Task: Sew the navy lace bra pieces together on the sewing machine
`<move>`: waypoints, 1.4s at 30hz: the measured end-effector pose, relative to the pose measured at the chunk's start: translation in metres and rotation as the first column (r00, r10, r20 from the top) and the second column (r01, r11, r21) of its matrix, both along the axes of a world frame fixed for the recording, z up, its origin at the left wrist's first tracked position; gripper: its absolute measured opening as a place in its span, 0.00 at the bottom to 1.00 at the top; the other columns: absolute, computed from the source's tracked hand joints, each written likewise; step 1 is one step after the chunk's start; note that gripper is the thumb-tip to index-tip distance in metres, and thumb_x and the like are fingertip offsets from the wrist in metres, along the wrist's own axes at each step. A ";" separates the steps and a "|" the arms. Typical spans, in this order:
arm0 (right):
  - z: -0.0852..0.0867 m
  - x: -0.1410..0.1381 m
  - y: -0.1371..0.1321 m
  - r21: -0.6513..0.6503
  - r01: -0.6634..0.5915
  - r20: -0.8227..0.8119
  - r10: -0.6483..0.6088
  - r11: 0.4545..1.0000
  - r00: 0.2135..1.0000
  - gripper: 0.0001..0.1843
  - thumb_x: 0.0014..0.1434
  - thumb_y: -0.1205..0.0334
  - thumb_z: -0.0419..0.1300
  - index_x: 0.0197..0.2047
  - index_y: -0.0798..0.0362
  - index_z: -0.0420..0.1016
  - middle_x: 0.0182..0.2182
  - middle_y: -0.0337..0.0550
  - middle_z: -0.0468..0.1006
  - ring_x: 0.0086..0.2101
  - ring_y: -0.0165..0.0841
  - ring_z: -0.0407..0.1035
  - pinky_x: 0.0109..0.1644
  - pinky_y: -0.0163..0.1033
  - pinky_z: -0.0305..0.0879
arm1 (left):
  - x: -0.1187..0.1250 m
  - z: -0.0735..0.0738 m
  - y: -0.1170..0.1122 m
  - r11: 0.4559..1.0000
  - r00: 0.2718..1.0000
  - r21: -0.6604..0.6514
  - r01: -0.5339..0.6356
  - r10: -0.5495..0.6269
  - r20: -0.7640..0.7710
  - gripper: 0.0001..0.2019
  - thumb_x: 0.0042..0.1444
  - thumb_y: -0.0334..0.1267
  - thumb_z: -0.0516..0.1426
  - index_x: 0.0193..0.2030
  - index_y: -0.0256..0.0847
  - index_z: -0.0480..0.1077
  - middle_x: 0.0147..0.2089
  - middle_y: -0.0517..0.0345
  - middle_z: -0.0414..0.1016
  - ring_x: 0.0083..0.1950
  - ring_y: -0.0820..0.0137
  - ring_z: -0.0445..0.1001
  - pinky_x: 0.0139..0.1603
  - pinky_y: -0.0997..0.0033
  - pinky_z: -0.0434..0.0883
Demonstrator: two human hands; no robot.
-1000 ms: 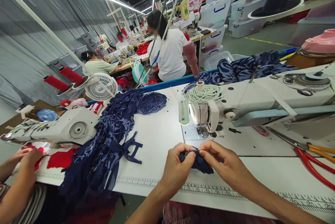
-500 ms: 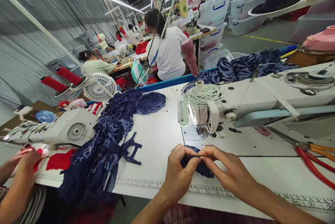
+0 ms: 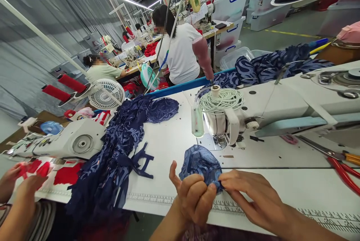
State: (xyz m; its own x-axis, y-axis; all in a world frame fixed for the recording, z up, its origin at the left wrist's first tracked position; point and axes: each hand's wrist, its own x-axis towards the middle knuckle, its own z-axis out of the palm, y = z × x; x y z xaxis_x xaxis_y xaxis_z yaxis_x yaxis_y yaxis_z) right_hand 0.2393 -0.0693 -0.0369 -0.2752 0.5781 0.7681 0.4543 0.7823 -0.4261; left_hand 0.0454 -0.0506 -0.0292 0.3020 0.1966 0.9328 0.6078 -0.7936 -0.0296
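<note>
Both my hands hold a small navy lace piece at the near edge of the white sewing table. My left hand is curled shut under its near left edge, thumb raised. My right hand pinches the piece's near right edge with its fingertips. The piece now stands opened out like a rounded cup. Just beyond it is the needle end of the white sewing machine, which has a coil of pale cord on top.
A long pile of navy patterned fabric runs down the table's left side. Red-handled scissors lie at the right. A co-worker's hands handle red fabric at a second machine on the left. Other people sit at benches behind.
The lace piece was bunched between my fingertips; it now stands spread open and larger. Both hands have drawn back toward me and lower in view. The co-worker's hands lifted red fabric.
</note>
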 end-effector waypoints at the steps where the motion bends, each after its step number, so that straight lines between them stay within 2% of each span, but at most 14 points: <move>1: 0.000 0.000 0.000 -0.004 -0.004 -0.006 0.004 1.000 1.000 0.14 0.63 0.75 0.56 0.49 0.50 0.70 0.38 0.39 0.83 0.40 0.30 0.78 0.50 0.32 0.72 | -0.001 -0.001 0.000 1.000 1.000 0.005 0.000 0.000 0.000 0.07 0.58 0.23 0.54 0.33 0.36 0.71 0.27 0.64 0.68 0.32 0.73 0.76 0.69 0.33 0.51; 6: 0.002 -0.004 -0.001 -0.093 -0.002 -0.024 -0.001 0.996 1.000 0.13 0.64 0.73 0.56 0.49 0.47 0.70 0.39 0.39 0.82 0.40 0.31 0.78 0.49 0.32 0.71 | -0.002 -0.002 -0.003 0.980 1.000 -0.201 0.006 -0.011 -0.026 0.08 0.60 0.24 0.53 0.40 0.38 0.71 0.27 0.65 0.68 0.28 0.76 0.71 0.71 0.43 0.50; 8: 0.002 -0.009 0.000 -0.248 -0.033 -0.075 0.014 0.968 0.997 0.10 0.65 0.70 0.56 0.46 0.46 0.70 0.37 0.38 0.81 0.37 0.30 0.77 0.44 0.32 0.72 | -0.001 -0.001 -0.006 0.926 0.999 -0.375 0.043 -0.033 0.032 0.08 0.60 0.24 0.54 0.41 0.40 0.70 0.29 0.64 0.69 0.29 0.75 0.70 0.71 0.46 0.51; 9: 0.003 -0.012 0.002 -0.359 -0.060 -0.109 0.022 0.932 0.994 0.06 0.66 0.67 0.56 0.43 0.46 0.70 0.34 0.37 0.80 0.34 0.30 0.76 0.40 0.32 0.71 | 0.000 0.000 -0.007 0.865 0.996 -0.497 0.073 -0.038 0.080 0.07 0.60 0.25 0.54 0.39 0.41 0.69 0.29 0.65 0.68 0.30 0.75 0.69 0.70 0.47 0.53; 11: 0.005 -0.017 0.007 -0.593 -0.142 -0.199 0.027 0.793 0.980 0.06 0.68 0.59 0.55 0.38 0.47 0.71 0.28 0.36 0.76 0.29 0.29 0.73 0.33 0.32 0.70 | 0.002 0.003 -0.007 0.637 0.980 -0.755 0.154 0.000 0.200 0.05 0.60 0.29 0.55 0.35 0.41 0.68 0.29 0.65 0.66 0.32 0.74 0.68 0.66 0.53 0.59; 14: 0.006 -0.020 0.014 -0.785 -0.268 -0.346 -0.037 0.559 0.937 0.16 0.67 0.47 0.54 0.35 0.49 0.72 0.26 0.37 0.75 0.27 0.30 0.72 0.31 0.34 0.70 | 0.002 0.011 -0.001 0.177 0.918 -0.922 0.344 0.145 0.370 0.07 0.59 0.36 0.57 0.30 0.40 0.68 0.27 0.64 0.62 0.31 0.73 0.62 0.44 0.68 0.67; 15: 0.006 -0.019 0.016 -0.808 -0.287 -0.374 -0.070 0.515 0.925 0.18 0.66 0.45 0.54 0.35 0.50 0.72 0.27 0.38 0.75 0.27 0.31 0.72 0.32 0.35 0.71 | 0.002 0.013 0.001 0.062 0.891 -0.912 0.406 0.197 0.410 0.08 0.58 0.39 0.58 0.30 0.39 0.68 0.27 0.63 0.61 0.31 0.73 0.60 0.38 0.71 0.64; 17: 0.005 -0.018 0.019 -0.829 -0.264 -0.374 -0.137 0.494 0.917 0.20 0.64 0.42 0.56 0.35 0.50 0.72 0.29 0.40 0.77 0.29 0.32 0.73 0.34 0.36 0.72 | 0.000 0.015 0.006 -0.060 0.840 -0.863 0.502 0.270 0.470 0.10 0.55 0.42 0.59 0.30 0.38 0.68 0.27 0.63 0.59 0.31 0.73 0.57 0.33 0.73 0.59; 19: 0.004 -0.015 0.020 -0.832 -0.202 -0.338 -0.183 0.517 0.923 0.21 0.63 0.40 0.57 0.36 0.50 0.73 0.30 0.42 0.78 0.30 0.33 0.74 0.36 0.37 0.73 | -0.001 0.015 0.008 -0.082 0.811 -0.834 0.546 0.302 0.502 0.11 0.53 0.43 0.61 0.30 0.37 0.68 0.27 0.63 0.59 0.31 0.73 0.56 0.33 0.73 0.57; 24: 0.001 -0.007 0.016 -0.807 -0.131 -0.261 -0.149 0.576 0.954 0.19 0.64 0.42 0.56 0.43 0.49 0.75 0.32 0.42 0.80 0.31 0.34 0.77 0.34 0.35 0.74 | 0.000 0.011 0.004 -0.055 0.820 -0.844 0.534 0.276 0.501 0.12 0.54 0.43 0.61 0.29 0.37 0.68 0.27 0.63 0.57 0.30 0.74 0.56 0.33 0.73 0.57; 30: -0.016 0.017 0.006 -0.630 0.105 -0.026 -0.156 0.770 0.987 0.08 0.66 0.52 0.56 0.44 0.44 0.73 0.33 0.37 0.81 0.26 0.31 0.74 0.19 0.30 0.64 | -0.024 0.013 0.012 0.142 0.842 -0.894 0.426 0.300 0.449 0.11 0.58 0.43 0.60 0.30 0.37 0.70 0.26 0.65 0.55 0.30 0.75 0.54 0.32 0.74 0.55; 33: -0.012 0.005 0.016 -0.519 0.094 0.048 -0.081 0.849 0.996 0.07 0.69 0.56 0.53 0.44 0.45 0.71 0.33 0.37 0.79 0.27 0.30 0.73 0.24 0.31 0.67 | -0.048 0.019 0.018 0.179 0.826 -0.898 0.402 0.354 0.440 0.13 0.58 0.46 0.62 0.32 0.37 0.73 0.24 0.66 0.51 0.28 0.75 0.51 0.31 0.75 0.53; 38: 0.005 -0.072 0.088 -0.283 0.152 0.284 -0.069 0.947 0.956 0.11 0.71 0.64 0.48 0.45 0.50 0.72 0.36 0.40 0.77 0.37 0.30 0.73 0.41 0.34 0.70 | -0.077 0.034 0.017 0.210 0.794 -0.890 0.405 0.401 0.456 0.18 0.54 0.52 0.64 0.33 0.37 0.74 0.25 0.66 0.53 0.28 0.76 0.52 0.30 0.76 0.53; 42: 0.006 -0.128 0.175 -0.193 0.335 0.335 -0.259 0.922 0.906 0.09 0.68 0.65 0.55 0.49 0.54 0.73 0.44 0.45 0.77 0.46 0.36 0.71 0.49 0.43 0.71 | -0.093 0.036 0.007 0.178 0.785 -0.890 0.420 0.420 0.455 0.21 0.51 0.56 0.65 0.31 0.36 0.75 0.24 0.66 0.52 0.28 0.76 0.51 0.29 0.76 0.51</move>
State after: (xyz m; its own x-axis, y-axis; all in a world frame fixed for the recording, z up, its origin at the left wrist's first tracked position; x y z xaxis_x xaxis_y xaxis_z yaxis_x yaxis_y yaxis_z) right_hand 0.1112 0.1060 -0.0310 -0.2550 0.8248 0.5047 0.7838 0.4820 -0.3917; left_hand -0.0481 -0.0436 0.0070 -0.1041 0.9920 -0.0720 0.1574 0.0879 0.9836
